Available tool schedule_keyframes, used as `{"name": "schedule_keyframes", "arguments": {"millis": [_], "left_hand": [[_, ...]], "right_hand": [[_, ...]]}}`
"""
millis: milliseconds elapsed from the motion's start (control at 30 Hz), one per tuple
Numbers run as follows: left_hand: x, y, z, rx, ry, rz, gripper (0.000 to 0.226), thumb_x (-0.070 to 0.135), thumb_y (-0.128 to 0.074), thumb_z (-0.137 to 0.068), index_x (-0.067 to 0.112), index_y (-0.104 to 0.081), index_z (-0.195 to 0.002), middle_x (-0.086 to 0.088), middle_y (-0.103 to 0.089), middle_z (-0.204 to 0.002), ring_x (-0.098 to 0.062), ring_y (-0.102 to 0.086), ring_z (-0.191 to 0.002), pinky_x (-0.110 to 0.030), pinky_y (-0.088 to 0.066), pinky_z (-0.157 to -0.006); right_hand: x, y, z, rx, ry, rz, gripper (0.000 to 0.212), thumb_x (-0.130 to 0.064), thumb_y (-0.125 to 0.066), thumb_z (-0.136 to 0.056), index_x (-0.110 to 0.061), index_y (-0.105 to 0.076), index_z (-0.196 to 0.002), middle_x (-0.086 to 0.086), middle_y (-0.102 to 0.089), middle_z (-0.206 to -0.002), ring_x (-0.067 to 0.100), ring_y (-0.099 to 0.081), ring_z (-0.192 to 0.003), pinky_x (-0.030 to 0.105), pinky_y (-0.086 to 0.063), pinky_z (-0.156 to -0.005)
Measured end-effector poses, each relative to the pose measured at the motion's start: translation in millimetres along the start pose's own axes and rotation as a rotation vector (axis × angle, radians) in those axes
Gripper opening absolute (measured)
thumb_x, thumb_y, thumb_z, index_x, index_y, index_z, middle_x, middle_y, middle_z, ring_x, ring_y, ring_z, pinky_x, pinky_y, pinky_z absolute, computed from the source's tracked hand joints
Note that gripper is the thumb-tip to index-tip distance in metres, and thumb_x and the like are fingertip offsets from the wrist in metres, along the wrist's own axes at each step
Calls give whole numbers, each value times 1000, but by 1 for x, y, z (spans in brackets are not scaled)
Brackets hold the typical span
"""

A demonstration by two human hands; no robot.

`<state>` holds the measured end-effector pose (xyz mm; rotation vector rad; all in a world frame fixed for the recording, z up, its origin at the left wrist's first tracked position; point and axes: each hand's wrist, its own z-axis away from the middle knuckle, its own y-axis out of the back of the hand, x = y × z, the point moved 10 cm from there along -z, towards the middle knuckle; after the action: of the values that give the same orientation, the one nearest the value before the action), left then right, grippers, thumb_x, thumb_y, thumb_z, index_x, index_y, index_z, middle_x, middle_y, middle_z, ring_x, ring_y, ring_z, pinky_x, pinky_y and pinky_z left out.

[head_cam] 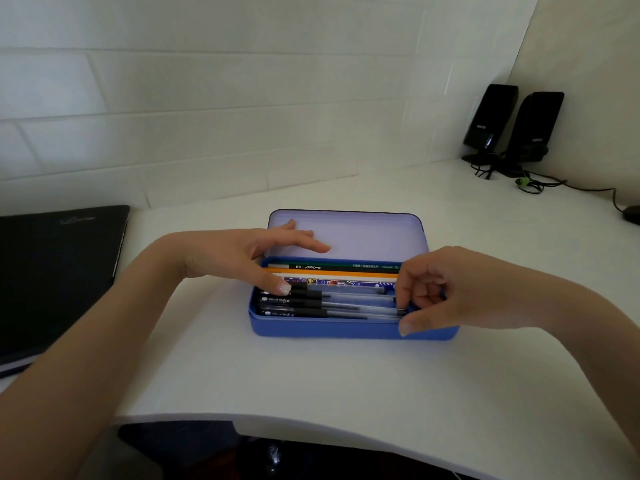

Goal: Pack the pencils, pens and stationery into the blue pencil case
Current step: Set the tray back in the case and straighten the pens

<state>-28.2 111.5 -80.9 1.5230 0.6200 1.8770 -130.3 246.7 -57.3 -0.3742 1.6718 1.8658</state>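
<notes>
Settling the last pens into place looks to be the step in hand: everything I can see of the stationery is already lying inside the case (346,327), which is sitting open in the middle of the desk (311,382) with its lid (363,233) tipped back toward the wall.

Over on the left, a closed laptop (59,268) is lying well apart from the work. Moving in, the left hand (242,258) is reaching over the case's left end with its fingers stretched out and relaxed, gripping nothing; its thumb tip is pressing down on the cap end of the rearmost pen (332,291), as if holding the row still.

Across the tray, from back to front, a green pencil (346,266), an orange pencil (329,272), a patterned blue ruler (339,282) and three black-capped pens are lying side by side, running the case's length.

At the right end, the right hand (460,292) is hovering over the tray with its fingers curled inward, the fingertips down at the tips of the front pens (346,311). It seems to be pinching or nudging a pen end there, though the knuckles are hiding the contact and I cannot tell for certain.

Next, I'd judge, both hands need to be lifting clear, then swinging the lid forward and pressing it shut without any pen riding up over the rim.

Far right, two black speakers (512,123) are standing in the corner.
</notes>
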Motion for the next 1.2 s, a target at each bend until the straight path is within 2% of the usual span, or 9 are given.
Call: {"name": "schedule_keyframes", "arguments": {"millis": [133,267,467,667,767,900,967,1033,1200], "left_hand": [[-2,2,0,13,8,13,65,50,-69,-66,62,-42,-124,50,-24,-136,21,4,-136,-21,-11,-112],[-2,2,-1,14,10,7,65,48,-68,-67,58,-42,-127,45,-25,-140,21,2,-136,-18,-13,-110],[-3,1,-1,8,15,11,63,38,-70,-73,55,-43,-128,47,-27,-139,21,1,-136,-17,-13,-110],[-1,2,0,9,9,18,68,51,-71,-66,57,-43,-128,38,-25,-146,19,2,-137,-22,-14,-113],[2,-2,0,-21,-3,-13,78,69,-71,-57,60,-40,-128,31,-20,-151,15,3,-139,-25,-11,-115],[4,-5,0,-51,-6,-12,83,71,-72,-53,58,-40,-129,28,-16,-153,11,0,-141,-33,-12,-119],[4,-5,0,-49,-7,-8,84,70,-73,-52,58,-40,-128,30,-16,-152,13,0,-141,-33,-11,-119],[3,-4,0,-47,-3,-7,84,71,-73,-52,58,-40,-128,30,-16,-151,13,1,-141,-32,-11,-120],[3,-4,0,-44,-11,8,84,69,-74,-53,57,-41,-129,28,-17,-153,11,1,-142,-38,-10,-121]], "right_hand": [[2,-1,0,-10,-31,-4,21,-38,-77,-70,-22,-62,-72,-10,-55,-56,4,-43,-50,18,-37,-52],[-1,2,1,27,-5,-40,18,-38,-75,-71,-22,-66,-73,-8,-57,-59,7,-45,-53,23,-38,-55],[0,1,3,22,-41,8,24,-45,-77,-66,-24,-66,-70,-11,-56,-53,3,-43,-48,18,-37,-51],[3,-2,4,-1,-90,23,20,-40,-75,-72,-24,-62,-71,-11,-50,-49,3,-41,-46,20,-35,-53],[8,-2,5,-15,-145,13,23,-43,-73,-72,-21,-65,-71,-9,-55,-53,4,-43,-48,20,-34,-53],[14,-1,5,-2,-185,41,34,-50,-70,-70,-16,-68,-75,12,-70,-86,13,-52,-67,28,-38,-64],[14,1,5,18,-189,36,33,-50,-70,-69,-18,-69,-74,14,-70,-92,23,-57,-72,29,-40,-66],[13,3,6,39,-192,27,31,-50,-71,-69,-18,-70,-72,14,-70,-88,27,-59,-73,29,-40,-67],[14,18,9,162,-246,31,33,-47,-78,-61,-15,-70,-59,11,-68,-69,12,-52,-59,25,-39,-58]]}}
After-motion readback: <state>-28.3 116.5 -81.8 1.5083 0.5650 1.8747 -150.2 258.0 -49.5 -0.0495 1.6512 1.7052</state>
